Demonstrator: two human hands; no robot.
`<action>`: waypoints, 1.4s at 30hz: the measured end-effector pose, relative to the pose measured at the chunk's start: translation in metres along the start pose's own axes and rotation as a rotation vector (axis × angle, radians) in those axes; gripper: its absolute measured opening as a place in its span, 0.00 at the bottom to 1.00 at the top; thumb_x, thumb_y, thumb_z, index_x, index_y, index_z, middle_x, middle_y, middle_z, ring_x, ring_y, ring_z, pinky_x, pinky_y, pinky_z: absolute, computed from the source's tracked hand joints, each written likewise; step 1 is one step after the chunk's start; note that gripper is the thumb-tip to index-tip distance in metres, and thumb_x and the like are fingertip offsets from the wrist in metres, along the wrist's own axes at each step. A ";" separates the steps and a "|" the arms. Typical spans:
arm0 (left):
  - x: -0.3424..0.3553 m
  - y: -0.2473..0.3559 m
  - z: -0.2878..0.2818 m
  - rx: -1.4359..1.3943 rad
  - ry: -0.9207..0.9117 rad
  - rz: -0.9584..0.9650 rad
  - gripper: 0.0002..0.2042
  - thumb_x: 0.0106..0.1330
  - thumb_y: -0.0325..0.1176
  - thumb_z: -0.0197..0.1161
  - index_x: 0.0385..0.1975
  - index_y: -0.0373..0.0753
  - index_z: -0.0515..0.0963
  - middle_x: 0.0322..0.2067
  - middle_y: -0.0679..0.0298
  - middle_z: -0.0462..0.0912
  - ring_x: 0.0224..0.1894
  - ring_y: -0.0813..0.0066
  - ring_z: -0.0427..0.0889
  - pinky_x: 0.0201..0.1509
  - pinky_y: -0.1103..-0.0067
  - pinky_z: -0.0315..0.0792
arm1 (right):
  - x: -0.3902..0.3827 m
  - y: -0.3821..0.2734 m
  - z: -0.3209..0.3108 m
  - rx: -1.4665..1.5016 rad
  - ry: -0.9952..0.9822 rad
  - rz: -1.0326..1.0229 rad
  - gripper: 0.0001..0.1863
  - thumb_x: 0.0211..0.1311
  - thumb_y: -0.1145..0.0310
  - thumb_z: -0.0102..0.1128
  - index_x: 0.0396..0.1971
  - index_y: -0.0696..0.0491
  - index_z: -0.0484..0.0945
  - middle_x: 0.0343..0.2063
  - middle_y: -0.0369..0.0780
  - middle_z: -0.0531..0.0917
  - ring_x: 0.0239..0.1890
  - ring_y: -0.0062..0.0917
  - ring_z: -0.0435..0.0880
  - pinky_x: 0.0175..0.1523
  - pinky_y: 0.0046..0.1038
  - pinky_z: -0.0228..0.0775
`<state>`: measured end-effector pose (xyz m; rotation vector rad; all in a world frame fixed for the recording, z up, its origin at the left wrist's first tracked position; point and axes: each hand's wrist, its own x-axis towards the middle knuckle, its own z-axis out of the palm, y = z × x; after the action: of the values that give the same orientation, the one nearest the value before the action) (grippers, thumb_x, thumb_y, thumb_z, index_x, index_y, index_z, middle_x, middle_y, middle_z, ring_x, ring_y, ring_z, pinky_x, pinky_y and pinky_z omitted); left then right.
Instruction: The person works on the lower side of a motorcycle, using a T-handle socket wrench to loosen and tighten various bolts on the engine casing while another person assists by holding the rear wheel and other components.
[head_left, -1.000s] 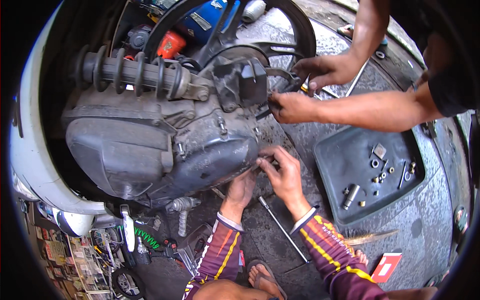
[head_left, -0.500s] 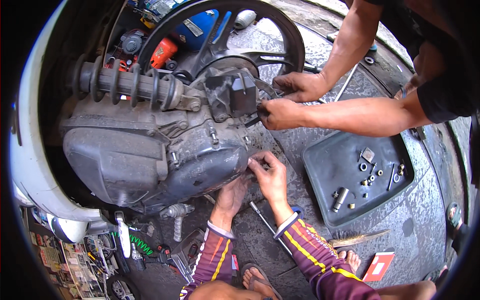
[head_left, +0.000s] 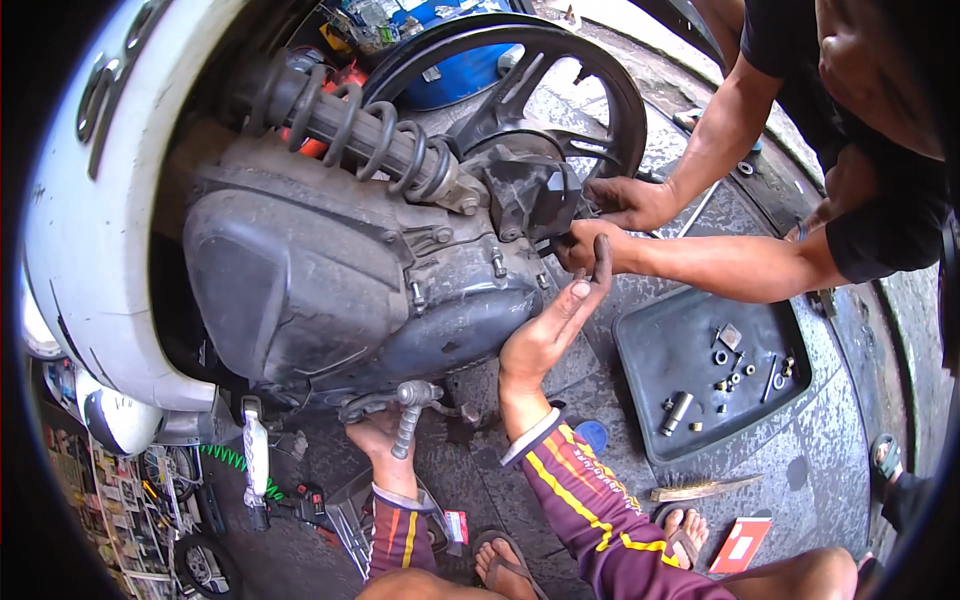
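Note:
My right hand point(head_left: 545, 340) is raised beside the dark engine cover point(head_left: 450, 335), fingers extended upward near a co-worker's lower hand. My left hand point(head_left: 375, 440) is low under the engine, behind the kick-start lever point(head_left: 408, 415); its fingers are largely hidden, so any hold is unclear. Above the engine casing point(head_left: 270, 290) runs a coil-spring shock absorber point(head_left: 370, 135), with a black spoked wheel point(head_left: 625, 110) behind it. A co-worker's upper hand point(head_left: 635, 205) and lower hand point(head_left: 590, 245) work at the black bracket point(head_left: 530, 190) by the wheel hub.
A dark tray point(head_left: 640, 370) of small metal parts lies right, near a brush point(head_left: 705, 488) and a red-and-white packet point(head_left: 740, 545). A blue drum point(head_left: 460, 70) stands behind the wheel. The white body panel point(head_left: 90, 250) curves at left; tools and a green coiled hose point(head_left: 225, 455) lie lower left.
My right hand has risen from the cover's edge, fingers straightening. My left hand has moved left and down to the kick-start lever. The view has shifted, placing the engine farther right.

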<state>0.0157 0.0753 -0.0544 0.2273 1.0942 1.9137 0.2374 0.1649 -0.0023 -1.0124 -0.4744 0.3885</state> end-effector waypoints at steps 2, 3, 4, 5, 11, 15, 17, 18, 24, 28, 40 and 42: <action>-0.010 0.008 0.019 -0.043 0.028 -0.061 0.14 0.58 0.45 0.50 0.32 0.44 0.77 0.35 0.65 0.80 0.42 0.66 0.77 0.56 0.65 0.66 | 0.001 0.000 -0.003 -0.026 -0.045 0.003 0.28 0.73 0.55 0.28 0.61 0.62 0.57 0.61 0.48 0.61 0.66 0.34 0.55 0.69 0.33 0.41; -0.008 0.008 0.019 -0.085 0.113 -0.070 0.20 0.61 0.52 0.48 0.39 0.44 0.76 0.41 0.64 0.79 0.45 0.65 0.76 0.57 0.63 0.66 | 0.001 0.003 -0.004 -0.023 -0.059 0.004 0.28 0.73 0.55 0.28 0.61 0.62 0.57 0.61 0.48 0.61 0.66 0.34 0.55 0.69 0.33 0.41; -0.012 0.005 0.027 -0.105 0.098 -0.052 0.22 0.62 0.55 0.47 0.42 0.44 0.75 0.42 0.64 0.78 0.47 0.65 0.75 0.58 0.62 0.65 | 0.002 0.005 -0.007 -0.025 -0.072 -0.003 0.28 0.73 0.55 0.28 0.61 0.62 0.57 0.61 0.48 0.61 0.66 0.34 0.55 0.69 0.34 0.41; -0.022 0.009 0.035 -0.130 0.093 -0.020 0.25 0.63 0.57 0.45 0.45 0.43 0.74 0.44 0.63 0.77 0.48 0.65 0.75 0.59 0.60 0.64 | -0.002 0.003 -0.011 -0.067 -0.108 -0.004 0.29 0.73 0.53 0.27 0.62 0.61 0.56 0.62 0.47 0.60 0.66 0.33 0.54 0.69 0.34 0.40; -0.009 0.032 0.003 -0.225 0.199 -0.087 0.35 0.63 0.67 0.33 0.58 0.45 0.65 0.54 0.60 0.69 0.57 0.61 0.66 0.63 0.62 0.56 | -0.005 -0.009 -0.008 0.021 -0.020 -0.041 0.32 0.72 0.51 0.25 0.64 0.62 0.52 0.65 0.49 0.54 0.69 0.38 0.48 0.70 0.38 0.36; 0.006 0.049 0.003 -0.175 0.244 0.023 0.36 0.62 0.67 0.34 0.55 0.42 0.67 0.51 0.58 0.73 0.57 0.62 0.68 0.61 0.59 0.57 | 0.004 -0.003 0.001 -0.123 -0.117 -0.130 0.34 0.71 0.48 0.25 0.65 0.61 0.49 0.67 0.51 0.50 0.70 0.42 0.46 0.70 0.41 0.33; 0.018 0.044 -0.008 -0.164 0.174 0.027 0.36 0.62 0.67 0.34 0.55 0.41 0.67 0.52 0.58 0.72 0.57 0.61 0.67 0.62 0.59 0.56 | 0.009 -0.006 0.000 -0.190 -0.125 -0.124 0.34 0.72 0.48 0.24 0.66 0.59 0.49 0.66 0.47 0.53 0.69 0.37 0.46 0.70 0.35 0.34; 0.024 0.047 -0.007 -0.166 0.124 0.047 0.36 0.62 0.67 0.34 0.55 0.41 0.67 0.52 0.58 0.72 0.57 0.61 0.67 0.63 0.60 0.55 | 0.010 -0.010 0.002 -0.193 -0.121 -0.125 0.34 0.72 0.47 0.24 0.65 0.59 0.49 0.66 0.48 0.53 0.70 0.37 0.46 0.70 0.35 0.33; -0.003 0.034 0.004 -0.212 0.159 -0.077 0.36 0.64 0.66 0.35 0.60 0.42 0.61 0.58 0.59 0.65 0.63 0.63 0.61 0.67 0.57 0.49 | 0.009 -0.003 -0.012 -0.132 -0.146 -0.026 0.33 0.72 0.49 0.26 0.65 0.60 0.49 0.66 0.49 0.50 0.70 0.39 0.43 0.70 0.39 0.33; -0.019 0.028 -0.006 -0.183 0.087 -0.131 0.34 0.65 0.64 0.39 0.58 0.41 0.62 0.57 0.59 0.65 0.62 0.63 0.63 0.66 0.58 0.51 | -0.020 0.001 -0.049 -0.134 -0.135 0.028 0.25 0.71 0.58 0.37 0.59 0.61 0.60 0.60 0.48 0.62 0.65 0.37 0.55 0.68 0.36 0.41; -0.094 0.047 0.039 1.093 -1.217 -0.668 0.18 0.71 0.43 0.47 0.52 0.39 0.70 0.42 0.63 0.77 0.45 0.75 0.75 0.53 0.76 0.67 | 0.030 -0.036 -0.030 -0.103 -0.526 0.136 0.08 0.53 0.71 0.66 0.30 0.60 0.79 0.22 0.36 0.77 0.26 0.16 0.70 0.34 0.20 0.64; -0.100 0.046 0.052 1.269 -1.403 -0.649 0.18 0.71 0.42 0.48 0.53 0.37 0.69 0.43 0.58 0.77 0.47 0.72 0.75 0.54 0.75 0.67 | 0.040 -0.034 -0.032 -0.140 -0.565 0.165 0.08 0.53 0.71 0.65 0.30 0.60 0.78 0.21 0.36 0.77 0.26 0.15 0.70 0.33 0.20 0.64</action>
<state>0.0737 0.0192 0.0370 1.4084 0.9332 0.0124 0.2909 0.1471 0.0209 -1.0763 -0.9379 0.8063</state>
